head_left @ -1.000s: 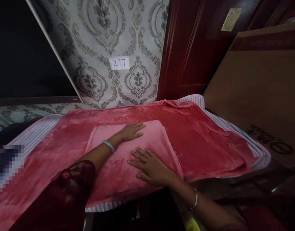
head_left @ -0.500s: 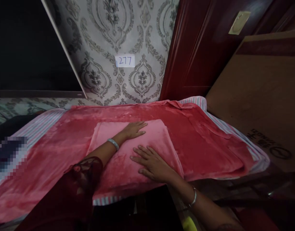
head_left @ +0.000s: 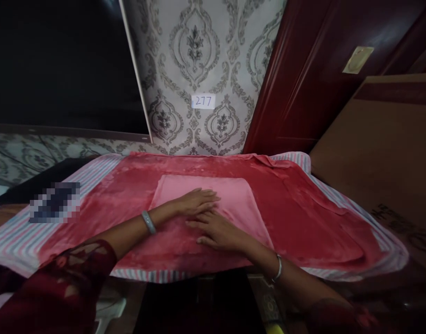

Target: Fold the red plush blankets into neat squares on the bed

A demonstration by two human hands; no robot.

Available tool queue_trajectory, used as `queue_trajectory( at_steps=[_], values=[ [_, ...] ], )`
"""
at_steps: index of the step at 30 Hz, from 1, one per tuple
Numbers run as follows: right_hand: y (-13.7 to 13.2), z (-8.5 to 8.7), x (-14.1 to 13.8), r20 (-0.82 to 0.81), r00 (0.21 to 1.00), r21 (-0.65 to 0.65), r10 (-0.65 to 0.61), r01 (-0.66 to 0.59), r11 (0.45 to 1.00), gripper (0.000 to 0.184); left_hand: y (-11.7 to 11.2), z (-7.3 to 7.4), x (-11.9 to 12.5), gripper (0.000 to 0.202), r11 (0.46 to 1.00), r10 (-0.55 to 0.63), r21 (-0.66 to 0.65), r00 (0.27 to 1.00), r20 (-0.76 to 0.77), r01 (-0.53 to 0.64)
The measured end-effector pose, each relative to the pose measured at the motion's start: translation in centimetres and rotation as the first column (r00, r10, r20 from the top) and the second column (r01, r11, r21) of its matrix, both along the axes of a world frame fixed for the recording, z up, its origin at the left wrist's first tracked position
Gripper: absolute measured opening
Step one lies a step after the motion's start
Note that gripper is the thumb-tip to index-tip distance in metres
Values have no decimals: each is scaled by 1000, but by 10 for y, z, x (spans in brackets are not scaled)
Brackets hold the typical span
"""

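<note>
A pink plush cloth [head_left: 233, 190], folded into a flat rectangle, lies in the middle of a larger red plush blanket [head_left: 303, 218]. My left hand [head_left: 198, 202] rests over the folded cloth with its fingers stretched out to the right. Close below it, my right hand [head_left: 218, 230] lies with fingers extended toward the left, its fingertips near or touching the left hand. Neither hand grips anything. Under the blanket shows a striped sheet [head_left: 94, 174], with pink, white and grey-blue bands along its edges.
A dark screen [head_left: 66, 69] stands at the back left before patterned wallpaper. A paper label [head_left: 203, 101] reading 277 is on the wall. At the right are a dark red door [head_left: 303, 69] and a large cardboard box [head_left: 383, 139]. A pixelated patch covers something at the left.
My hands have come closer together over the folded cloth. The view has shifted left, so the wall, screen and blanket appear further right.
</note>
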State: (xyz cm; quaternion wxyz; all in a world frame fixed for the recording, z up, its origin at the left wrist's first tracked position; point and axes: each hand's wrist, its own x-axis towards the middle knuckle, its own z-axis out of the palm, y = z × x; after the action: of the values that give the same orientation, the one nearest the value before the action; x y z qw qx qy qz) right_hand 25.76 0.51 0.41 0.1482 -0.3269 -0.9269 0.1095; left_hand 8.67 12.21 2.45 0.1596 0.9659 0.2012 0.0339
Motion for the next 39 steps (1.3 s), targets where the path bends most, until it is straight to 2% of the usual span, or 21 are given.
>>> queue_trajectory(
  at_steps=[3, 7, 10, 13, 16, 20, 23, 34, 39],
  values=[
    [7, -10, -17, 42, 998, 32, 36, -37, 999, 62, 5, -6, -20, 61, 997, 68, 44, 996, -53, -66],
    [3, -23, -19, 73, 997, -14, -1, 2, 1000, 65, 29, -20, -34, 58, 988, 82, 135, 996, -34, -77],
    [-2, -23, -16, 77, 997, -73, -17, 23, 997, 65, 57, -26, -37, 59, 979, 135, 157, 991, -19, -130],
    [-2, -20, -15, 74, 997, -95, -24, 31, 995, 66, 82, -33, -36, 62, 968, 222, 125, 974, -34, -216],
    [0, -20, -16, 72, 997, -106, -26, 33, 994, 65, 92, -43, -34, 64, 957, 262, 123, 965, 20, -262],
    [1, -23, -15, 76, 997, -100, -25, 32, 995, 64, 89, -52, -34, 63, 946, 274, 153, 958, 86, -285],
    [0, -23, -14, 76, 997, -92, -32, 39, 995, 65, 86, -51, -33, 63, 950, 271, 140, 960, 66, -277],
    [3, -29, -16, 102, 994, -47, -49, 54, 997, 64, 62, -23, -30, 63, 928, 336, 173, 942, -2, -331],
    [6, -20, -16, 93, 995, -82, -32, 40, 996, 68, 39, -14, -46, 59, 927, 354, 124, 935, 25, -354]
  ],
)
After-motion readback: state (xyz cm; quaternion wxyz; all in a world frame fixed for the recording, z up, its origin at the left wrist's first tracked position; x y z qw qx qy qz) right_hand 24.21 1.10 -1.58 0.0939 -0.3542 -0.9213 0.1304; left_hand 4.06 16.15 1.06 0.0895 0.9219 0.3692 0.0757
